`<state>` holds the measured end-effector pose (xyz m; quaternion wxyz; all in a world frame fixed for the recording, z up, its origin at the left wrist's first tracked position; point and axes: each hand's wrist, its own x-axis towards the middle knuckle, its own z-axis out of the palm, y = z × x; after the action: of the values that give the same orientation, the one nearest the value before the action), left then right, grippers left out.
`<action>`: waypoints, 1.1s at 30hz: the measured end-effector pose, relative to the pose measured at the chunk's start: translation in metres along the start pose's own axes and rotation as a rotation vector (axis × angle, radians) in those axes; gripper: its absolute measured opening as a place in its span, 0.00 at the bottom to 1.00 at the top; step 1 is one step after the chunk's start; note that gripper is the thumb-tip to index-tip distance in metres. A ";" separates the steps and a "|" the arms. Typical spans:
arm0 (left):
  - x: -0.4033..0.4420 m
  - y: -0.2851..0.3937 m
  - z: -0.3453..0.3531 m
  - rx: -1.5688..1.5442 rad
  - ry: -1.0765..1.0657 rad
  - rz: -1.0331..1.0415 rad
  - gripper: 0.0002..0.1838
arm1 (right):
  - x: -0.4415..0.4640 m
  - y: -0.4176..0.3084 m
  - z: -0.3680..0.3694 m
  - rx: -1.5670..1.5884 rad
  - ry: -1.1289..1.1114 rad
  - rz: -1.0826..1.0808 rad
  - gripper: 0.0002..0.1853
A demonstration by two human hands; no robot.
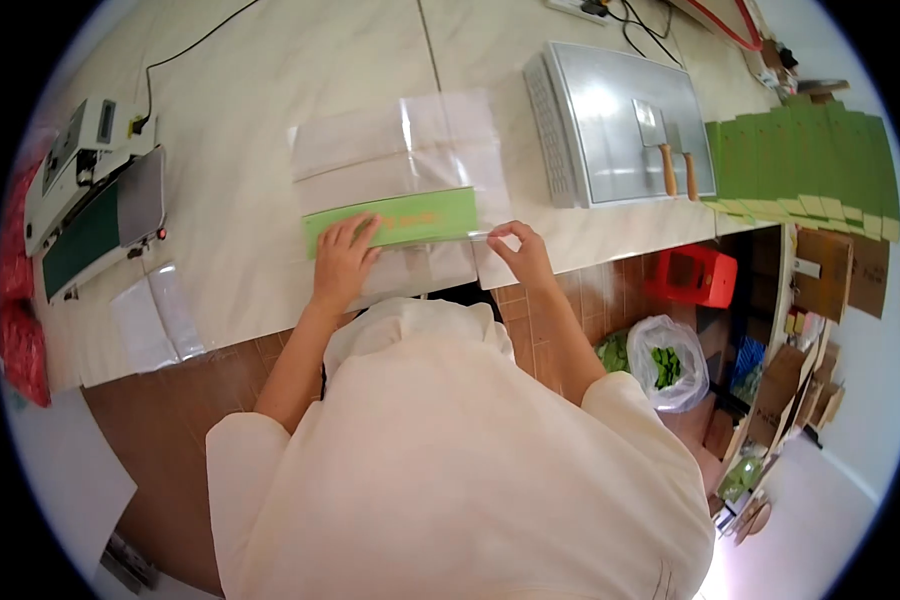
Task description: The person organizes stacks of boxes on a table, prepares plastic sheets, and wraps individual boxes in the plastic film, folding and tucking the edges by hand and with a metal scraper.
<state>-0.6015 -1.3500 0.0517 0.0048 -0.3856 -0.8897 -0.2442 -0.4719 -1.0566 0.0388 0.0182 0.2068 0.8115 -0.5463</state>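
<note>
A long green packet (pixel 425 214) with orange print lies on clear plastic sheets (pixel 370 140) near the table's front edge. My left hand (pixel 343 255) rests on the packet's left part, fingers spread and pressing it flat. At the packet's right end, my right hand (pixel 522 252) pinches a thin edge of clear plastic between thumb and index finger.
A sealing machine (pixel 95 200) stands at the left, with plastic bags (pixel 157 318) beside it. At the right are a metal box (pixel 625 125) with two wooden-handled scrapers (pixel 668 170), fanned green packets (pixel 805 160), a red stool (pixel 697 277) and a lined bin (pixel 670 365).
</note>
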 end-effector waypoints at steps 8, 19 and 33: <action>0.012 -0.002 -0.020 -0.097 -0.113 -0.024 0.25 | -0.011 -0.033 0.002 -0.227 0.293 -0.371 0.05; 0.021 -0.010 -0.030 -0.142 -0.091 0.000 0.08 | 0.025 -0.050 0.012 -0.284 0.565 -0.406 0.09; 0.027 -0.013 -0.026 -0.247 -0.079 -0.082 0.07 | 0.032 -0.075 0.091 -0.560 0.192 -0.668 0.16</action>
<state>-0.6339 -1.3500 0.0745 -0.0877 -0.3560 -0.8675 -0.3362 -0.5457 -1.1517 0.0601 -0.1796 -0.0298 0.9484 -0.2597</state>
